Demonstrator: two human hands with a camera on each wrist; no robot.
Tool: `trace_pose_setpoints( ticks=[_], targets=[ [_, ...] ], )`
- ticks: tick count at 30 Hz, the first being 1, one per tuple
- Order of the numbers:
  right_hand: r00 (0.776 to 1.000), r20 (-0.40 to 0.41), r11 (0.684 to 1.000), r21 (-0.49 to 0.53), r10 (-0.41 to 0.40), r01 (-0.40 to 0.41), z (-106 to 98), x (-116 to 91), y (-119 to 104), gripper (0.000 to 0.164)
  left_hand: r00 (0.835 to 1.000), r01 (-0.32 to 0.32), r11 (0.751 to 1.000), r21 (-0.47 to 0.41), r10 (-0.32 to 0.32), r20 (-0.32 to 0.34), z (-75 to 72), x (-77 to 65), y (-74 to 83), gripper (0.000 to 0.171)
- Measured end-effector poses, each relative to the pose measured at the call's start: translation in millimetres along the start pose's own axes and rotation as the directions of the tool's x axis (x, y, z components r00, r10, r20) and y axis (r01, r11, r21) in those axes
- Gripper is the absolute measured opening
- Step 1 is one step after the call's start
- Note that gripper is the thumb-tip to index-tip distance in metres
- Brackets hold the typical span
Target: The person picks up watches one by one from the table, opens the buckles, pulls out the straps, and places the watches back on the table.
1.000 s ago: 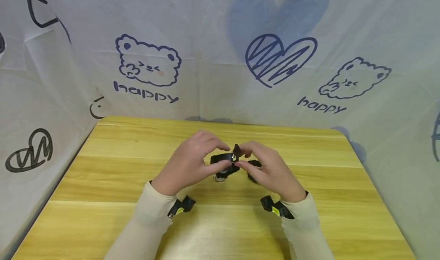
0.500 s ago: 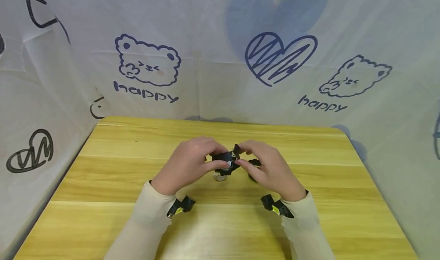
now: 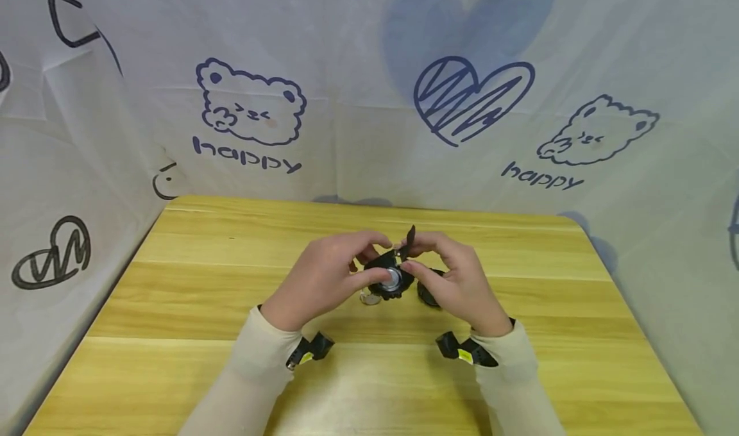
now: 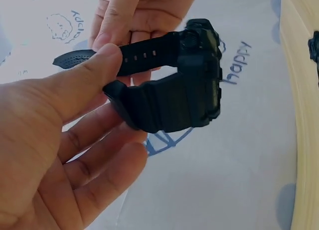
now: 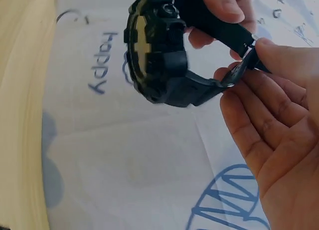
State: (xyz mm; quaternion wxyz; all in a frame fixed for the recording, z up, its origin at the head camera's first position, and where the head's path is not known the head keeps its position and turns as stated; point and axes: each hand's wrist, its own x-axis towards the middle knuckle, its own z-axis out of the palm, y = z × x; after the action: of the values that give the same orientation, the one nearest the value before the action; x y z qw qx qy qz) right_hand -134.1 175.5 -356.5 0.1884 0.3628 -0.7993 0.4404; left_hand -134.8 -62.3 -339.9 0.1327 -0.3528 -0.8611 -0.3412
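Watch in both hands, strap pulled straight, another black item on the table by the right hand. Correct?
The strap isn't straight: the left wrist view shows it curved. The rest stands: left hand and right hand hold the watch, another black item on the table by the right hand.

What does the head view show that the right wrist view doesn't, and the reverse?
Only the head view shows the round silver back of the black watch, a small pale round object on the table, and the sleeves.

Only the right wrist view shows the yellowish watch face, seen at a slant, and a round side button.

Both show the left hand and right hand holding the watch, part of the table, and "happy" lettering.
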Motion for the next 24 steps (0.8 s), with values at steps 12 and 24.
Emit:
trace_pose_setpoints(
  ticks=[12,24],
  targets=[
    [0.974,0.195,0.979,-0.144,-0.116,0.145,-2.5,2.8,-2.6,0.026,0.981,-0.128,0.987,0.093,0.139,-0.132,2.7,0.0,-5.9,0.006],
    [0.962,0.249,0.962,-0.215,-0.115,0.17,-2.8,5.2,-8.7,0.031,0.991,-0.106,0.992,0.074,0.111,-0.08,1.9,-0.2,-3.6,0.01]
  ],
)
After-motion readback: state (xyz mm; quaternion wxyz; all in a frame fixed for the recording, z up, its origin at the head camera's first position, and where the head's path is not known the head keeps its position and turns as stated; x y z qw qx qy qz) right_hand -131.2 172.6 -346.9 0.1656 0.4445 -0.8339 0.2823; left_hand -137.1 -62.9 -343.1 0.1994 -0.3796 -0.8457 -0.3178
